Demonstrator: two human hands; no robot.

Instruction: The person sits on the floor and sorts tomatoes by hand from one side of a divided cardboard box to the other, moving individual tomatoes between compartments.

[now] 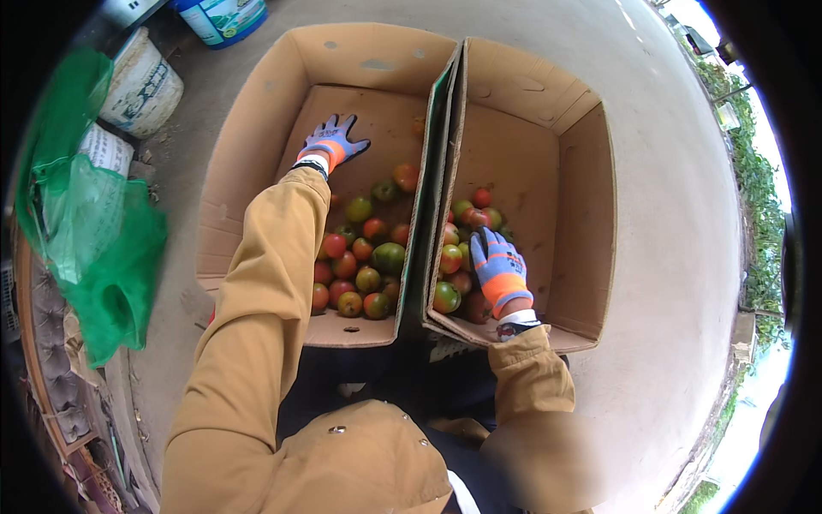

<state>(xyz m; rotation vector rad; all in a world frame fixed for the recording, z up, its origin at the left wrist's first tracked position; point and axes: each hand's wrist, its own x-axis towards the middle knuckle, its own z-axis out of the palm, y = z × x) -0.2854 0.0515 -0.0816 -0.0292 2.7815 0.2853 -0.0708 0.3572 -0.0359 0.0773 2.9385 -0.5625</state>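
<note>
Two deep cardboard boxes stand side by side before me. Over the bare upper floor of the left cardboard box (250,148), my left hand (332,140), in a blue and orange work glove, has its fingers spread and holds nothing. Red and green tomatoes (359,257) lie heaped in that box's near right part. My right hand (502,266), gloved alike, reaches palm down into the right cardboard box (587,225), against the right side of its pile of tomatoes (451,259). Its fingertips are by a reddish tomato (476,217); whether it grips one is hidden.
Green mesh netting (122,270) and a dirty white bucket (144,87) are on the left. A blue and white bucket (225,19) stands beyond the left box. Concrete floor (668,225) surrounds the boxes, with green plants (758,167) along the far right.
</note>
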